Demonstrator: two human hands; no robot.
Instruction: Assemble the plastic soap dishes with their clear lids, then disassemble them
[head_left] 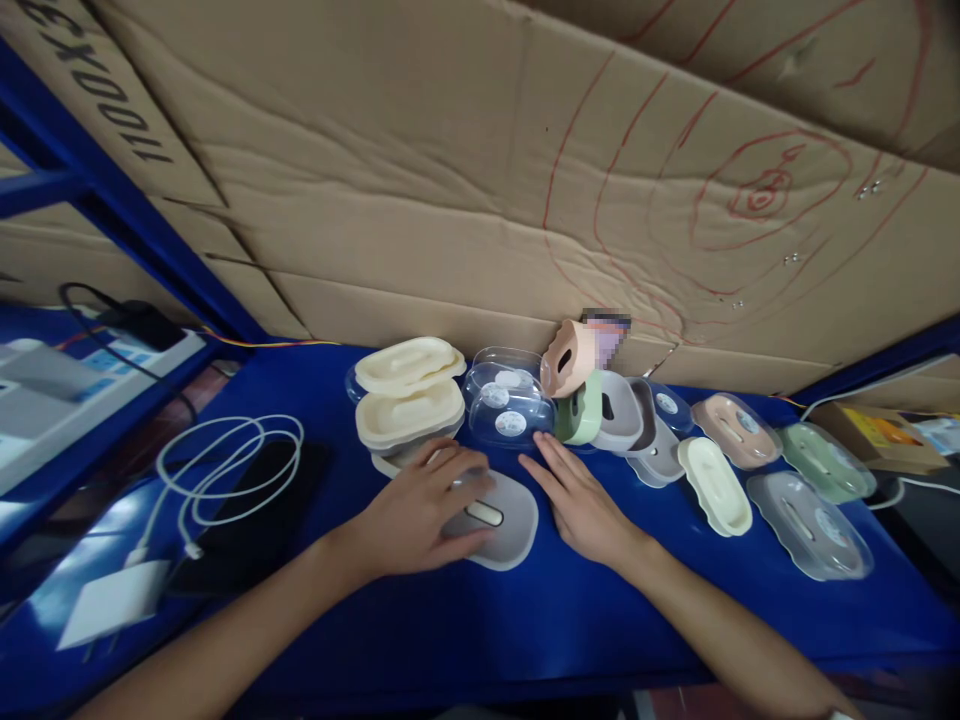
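Observation:
My left hand (424, 505) curves over the left end of a grey oval dish (521, 500), thumb on the near side and fingers on the far side. A cream strip lies in the slot in the dish's middle; my palm hides the left end. My right hand (581, 500) is open and nearly flat to the right of the dish, holding nothing. Its fingertips reach the near edge of the stacked clear plastic lids (495, 400), though contact is unclear. Behind my left hand are stacked cream wavy-edged trays (409, 412).
Slotted peach (564, 360), green (581, 412) and grey (619, 405) bowls lean together behind my right hand. Farther right are a cream tray (716, 487) and several lidded dishes (814, 525). A white cable (225, 490) and charger (116, 600) lie left. Cardboard (375, 200) walls the back.

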